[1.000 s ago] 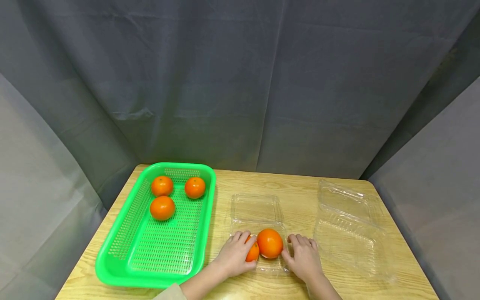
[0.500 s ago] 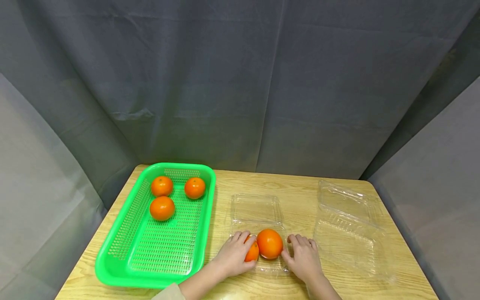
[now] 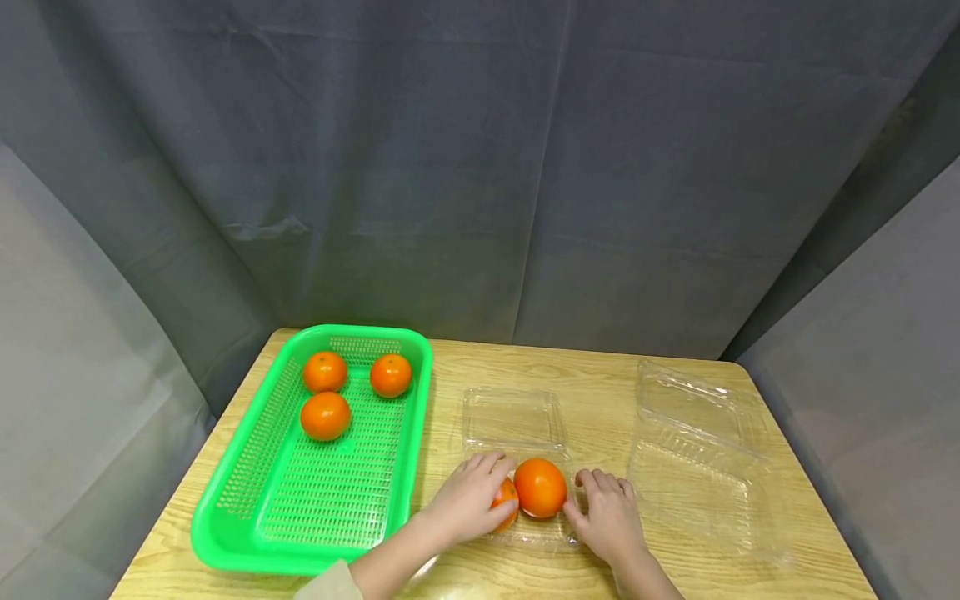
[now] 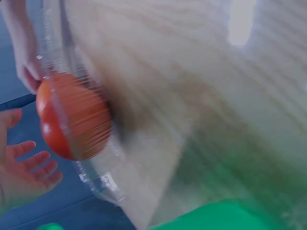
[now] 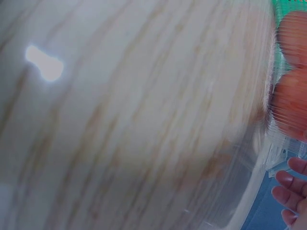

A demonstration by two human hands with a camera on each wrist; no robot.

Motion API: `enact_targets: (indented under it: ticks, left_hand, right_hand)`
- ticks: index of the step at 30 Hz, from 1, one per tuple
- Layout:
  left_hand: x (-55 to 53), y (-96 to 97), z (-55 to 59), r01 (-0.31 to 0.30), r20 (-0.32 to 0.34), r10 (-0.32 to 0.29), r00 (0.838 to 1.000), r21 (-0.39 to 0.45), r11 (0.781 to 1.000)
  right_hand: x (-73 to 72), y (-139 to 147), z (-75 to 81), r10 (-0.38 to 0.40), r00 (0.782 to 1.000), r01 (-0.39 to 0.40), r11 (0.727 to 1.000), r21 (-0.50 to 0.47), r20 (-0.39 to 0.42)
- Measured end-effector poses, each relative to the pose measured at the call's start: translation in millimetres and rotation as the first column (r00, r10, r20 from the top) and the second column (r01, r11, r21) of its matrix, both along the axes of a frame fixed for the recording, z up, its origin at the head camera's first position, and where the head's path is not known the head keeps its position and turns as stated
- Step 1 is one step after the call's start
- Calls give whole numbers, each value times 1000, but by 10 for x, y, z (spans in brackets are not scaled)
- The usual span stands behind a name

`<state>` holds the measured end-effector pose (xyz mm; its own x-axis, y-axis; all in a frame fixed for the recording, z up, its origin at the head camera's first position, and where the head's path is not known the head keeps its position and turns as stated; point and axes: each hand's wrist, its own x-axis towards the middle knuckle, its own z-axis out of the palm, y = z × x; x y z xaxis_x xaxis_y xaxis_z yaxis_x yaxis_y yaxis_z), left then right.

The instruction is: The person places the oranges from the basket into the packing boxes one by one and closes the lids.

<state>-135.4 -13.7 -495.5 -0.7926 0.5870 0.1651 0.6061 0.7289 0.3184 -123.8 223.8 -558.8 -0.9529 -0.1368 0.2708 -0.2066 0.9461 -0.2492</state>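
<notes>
Two oranges sit side by side in the near half of an opened clear plastic clamshell box. My left hand hovers over the left orange and covers part of it in the head view. From the left wrist, that hand shows spread fingers, apart from the fruit. My right hand rests at the box's right edge, loosely bent, thumb close to the right orange. Whether the thumb touches it, I cannot tell. The right wrist view has these fingers holding nothing.
On the left stands a green plastic basket with three oranges toward its back. Another opened clear clamshell box lies at the right of the wooden table. Grey curtains hang behind and at both sides.
My left hand has lifted slightly off the left orange, its thumb moving up. The right hand, the boxes and the basket have stayed put.
</notes>
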Motion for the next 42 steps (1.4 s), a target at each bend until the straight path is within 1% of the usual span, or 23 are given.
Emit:
enact_targets:
  ticks: [3, 5, 7, 10, 14, 17, 20, 23, 27, 32, 38, 42]
  left_hand:
    - [-29, 18, 129, -16, -8, 17, 1000, 104, 994]
    - [-62, 25, 212, -28, 2, 28, 1000, 170, 985]
    - [-97, 27, 286, -46, 24, 42, 999, 216, 975]
    - [-150, 27, 385, -80, 66, 65, 996, 254, 964]
    - [-210, 32, 490, -120, 122, 90, 988, 270, 955]
    - [-253, 42, 546, -135, 159, 91, 983, 295, 946]
    - [-306, 57, 591, -154, 195, 91, 977, 337, 929]
    - [-378, 70, 620, -166, 210, 90, 974, 377, 911]
    - [-490, 80, 623, -193, 230, 108, 967, 391, 900]
    - [-625, 85, 578, -244, 268, 148, 952, 371, 896]
    - [-775, 92, 443, -296, 302, 198, 933, 325, 898]
    - [-864, 115, 359, -331, 335, 223, 915, 311, 891]
  right_hand:
    - [0, 0, 0, 3, 1000, -3, 1000, 3, -4]
    - [-1, 1, 2, 3, 1000, -3, 1000, 4, -3]
    - [-1, 1, 5, 3, 1000, -3, 1000, 5, -2]
    - [-1, 2, 8, 5, 1000, -5, 1000, 6, -2]
    - [1, 0, 13, 7, 1000, -7, 1000, 4, -3]
    - [2, -2, 15, 7, 1000, -7, 1000, 0, -5]
    - [0, -2, 17, 7, 1000, -7, 1000, -1, -12]
    - [-1, -3, 16, 8, 1000, -8, 1000, 0, -21]
    - [0, -5, 11, 8, 1000, -8, 1000, 0, -24]
    - [-5, -4, 8, 9, 1000, -9, 1000, 2, -26]
    - [-6, -3, 1, 11, 1000, -11, 1000, -2, -27]
    - [-2, -1, -4, 7, 1000, -7, 1000, -3, -28]
